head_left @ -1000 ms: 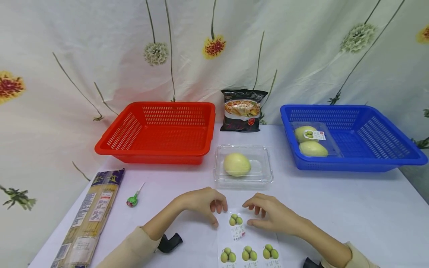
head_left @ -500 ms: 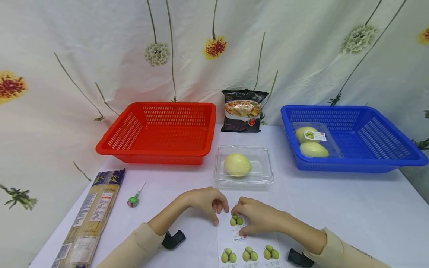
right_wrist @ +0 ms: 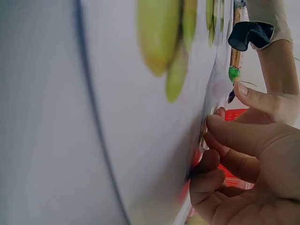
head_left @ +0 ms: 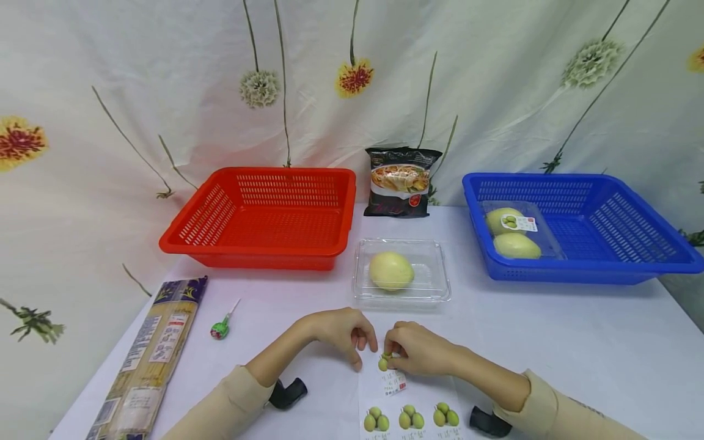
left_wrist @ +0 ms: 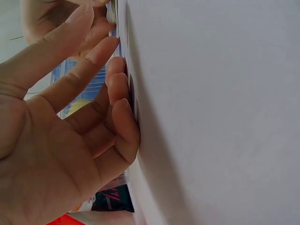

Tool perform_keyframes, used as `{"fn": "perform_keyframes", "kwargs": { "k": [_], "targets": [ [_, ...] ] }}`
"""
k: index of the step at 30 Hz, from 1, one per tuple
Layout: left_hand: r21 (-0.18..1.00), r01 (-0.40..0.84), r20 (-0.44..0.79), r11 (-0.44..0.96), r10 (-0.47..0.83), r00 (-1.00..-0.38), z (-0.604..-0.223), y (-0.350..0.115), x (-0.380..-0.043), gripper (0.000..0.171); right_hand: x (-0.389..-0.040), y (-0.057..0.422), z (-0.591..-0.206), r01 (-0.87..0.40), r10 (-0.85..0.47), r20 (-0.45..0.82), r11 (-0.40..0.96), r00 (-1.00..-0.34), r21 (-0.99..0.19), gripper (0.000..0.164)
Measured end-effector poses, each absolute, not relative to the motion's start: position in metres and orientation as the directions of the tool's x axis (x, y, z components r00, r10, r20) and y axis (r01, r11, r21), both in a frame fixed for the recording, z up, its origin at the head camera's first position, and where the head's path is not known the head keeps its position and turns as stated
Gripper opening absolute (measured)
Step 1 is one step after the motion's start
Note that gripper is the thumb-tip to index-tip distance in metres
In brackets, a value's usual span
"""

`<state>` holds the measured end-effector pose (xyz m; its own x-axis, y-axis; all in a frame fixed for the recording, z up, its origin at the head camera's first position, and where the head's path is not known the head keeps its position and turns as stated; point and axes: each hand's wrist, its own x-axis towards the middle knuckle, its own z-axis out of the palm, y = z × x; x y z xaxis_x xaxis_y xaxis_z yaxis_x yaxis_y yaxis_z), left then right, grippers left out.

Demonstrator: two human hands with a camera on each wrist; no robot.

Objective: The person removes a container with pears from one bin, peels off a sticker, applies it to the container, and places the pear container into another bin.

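Note:
A white sheet of fruit labels (head_left: 429, 391) lies on the table, printed with green fruits. Near its top, my right hand (head_left: 418, 349) pinches one sticker label (head_left: 393, 383) between thumb and forefinger, partly covering the label's fruit picture. In the right wrist view the thumb (right_wrist: 234, 133) and forefinger meet right at the sheet's surface. My left hand (head_left: 342, 333) rests beside the sheet's upper left corner, its fingers loosely bent and holding nothing. The left wrist view shows its fingertips (left_wrist: 123, 117) down at the white surface.
Beyond the hands stands a clear plastic box (head_left: 431, 278) with one pale melon (head_left: 391, 271). A red basket (head_left: 258, 260) is back left; a blue basket (head_left: 583, 272) with a boxed pair of melons, back right. Noodle pack (head_left: 404, 183), lollipop (head_left: 220, 330) and spaghetti bag (head_left: 148, 360) lie around.
My right hand has moved left onto the upper label, and its thumb and forefinger have closed on it. The left hand has hardly moved.

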<state>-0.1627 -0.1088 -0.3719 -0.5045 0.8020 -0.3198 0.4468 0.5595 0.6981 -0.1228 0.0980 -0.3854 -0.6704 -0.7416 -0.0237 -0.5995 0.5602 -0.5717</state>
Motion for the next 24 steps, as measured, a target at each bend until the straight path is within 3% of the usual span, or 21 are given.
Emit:
{"fn": "perform_keyframes", "kwargs": {
  "k": [10,19,24],
  "targets": [
    [0.698,0.449,-0.330,0.558,0.807,-0.489,-0.3703,-0.1076,-0.1617,0.028,-0.1233,0.0967,-0.3886,-0.579,-0.714,0.024,0.548,-0.700,-0.604,0.010],
    [0.696,0.457,-0.342,0.553,0.816,-0.466,-0.3698,-0.1054,-0.1629,0.048,-0.1219,0.0951,-0.3887,-0.533,-0.677,0.027,0.554,-0.736,-0.639,0.014],
    [0.693,0.439,-0.367,0.572,0.804,-0.467,-0.3685,-0.1042,-0.1627,0.051,-0.1220,0.0965,-0.3896,-0.495,-0.662,0.017,0.542,-0.749,-0.679,0.013]
  ]
}}
